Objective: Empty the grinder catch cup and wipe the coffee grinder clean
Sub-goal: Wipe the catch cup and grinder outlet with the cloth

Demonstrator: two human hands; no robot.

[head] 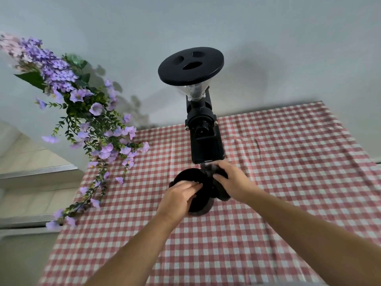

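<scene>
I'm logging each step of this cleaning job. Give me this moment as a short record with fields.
surface: table under a red-and-white checked cloth
grinder: upright at the back, black lid on its hopper
left hand: on the black catch cup
right hand: gripping a dark object beside the cup, too blurred to identify
flowers: purple, at the left

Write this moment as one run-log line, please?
left hand: on black catch cup | right hand: gripping dark part beside it | grinder: upright behind, on checked tablecloth | wiping: not started
</scene>
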